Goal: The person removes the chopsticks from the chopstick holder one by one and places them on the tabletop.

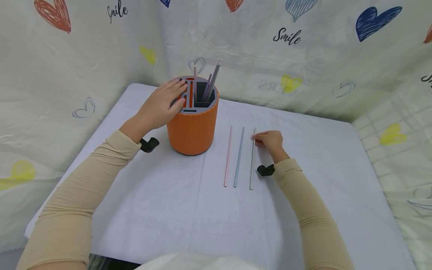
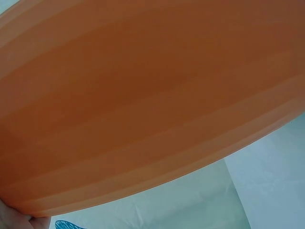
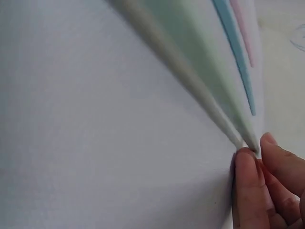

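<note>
My left hand (image 1: pixel 162 103) rests on the slotted grey top of an orange round holder (image 1: pixel 191 133), its fingers extended. In the left wrist view, the holder's orange wall (image 2: pixel 152 95) takes up most of the picture. Farther right, my right hand (image 1: pixel 270 142) pinches a pale green chopstick (image 1: pixel 252 165) near its far end. A greyish rod (image 3: pixel 186 81) and a green one (image 3: pixel 209 71) converge at those fingertips (image 3: pixel 248 164) in the right wrist view. A blue chopstick (image 1: pixel 239 157) and a pink chopstick (image 1: pixel 228 155) lie alongside on the white tabletop.
Several thin purplish sticks (image 1: pixel 212 84) stand in the holder's large dark compartment. Behind the table (image 1: pixel 168 210) hangs a pale cloth (image 1: pixel 246 71) printed with hearts. Small black cameras (image 1: pixel 149 144) are worn at both wrists.
</note>
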Demonstrator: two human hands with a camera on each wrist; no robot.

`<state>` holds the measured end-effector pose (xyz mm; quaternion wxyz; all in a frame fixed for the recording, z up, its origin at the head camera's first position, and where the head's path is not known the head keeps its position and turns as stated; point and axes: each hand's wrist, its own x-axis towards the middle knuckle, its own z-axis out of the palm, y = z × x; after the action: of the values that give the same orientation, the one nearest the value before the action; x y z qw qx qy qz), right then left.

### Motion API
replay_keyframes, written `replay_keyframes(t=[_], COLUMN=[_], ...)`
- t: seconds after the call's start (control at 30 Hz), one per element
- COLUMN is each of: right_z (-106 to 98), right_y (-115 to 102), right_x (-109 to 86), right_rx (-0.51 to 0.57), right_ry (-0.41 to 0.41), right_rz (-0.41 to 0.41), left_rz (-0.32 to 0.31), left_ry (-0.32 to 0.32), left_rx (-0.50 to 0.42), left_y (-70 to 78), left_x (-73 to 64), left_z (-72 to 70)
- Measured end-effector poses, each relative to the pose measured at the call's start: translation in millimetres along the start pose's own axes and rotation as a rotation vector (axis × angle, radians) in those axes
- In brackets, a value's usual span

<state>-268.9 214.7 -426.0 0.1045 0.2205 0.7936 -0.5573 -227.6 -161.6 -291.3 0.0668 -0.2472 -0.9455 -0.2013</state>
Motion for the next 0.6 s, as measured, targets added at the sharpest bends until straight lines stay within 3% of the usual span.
replay_keyframes(t=[0.33,0.6], right_z=[-12,-4], right_y=[-17,-50], right_x=[-22.3,-44.3], right_rx=[0.267,0.452], right_ry=[-0.087,-0.233], right_rz=[0.072,-0.101], left_rz=[0.0,0.0], left_ry=[-0.002,0.008], left_rx=[-0.001,-0.004], left_y=[1.8,2.1], left_x=[-1.2,-1.8], left_z=[-2.2,-2.5])
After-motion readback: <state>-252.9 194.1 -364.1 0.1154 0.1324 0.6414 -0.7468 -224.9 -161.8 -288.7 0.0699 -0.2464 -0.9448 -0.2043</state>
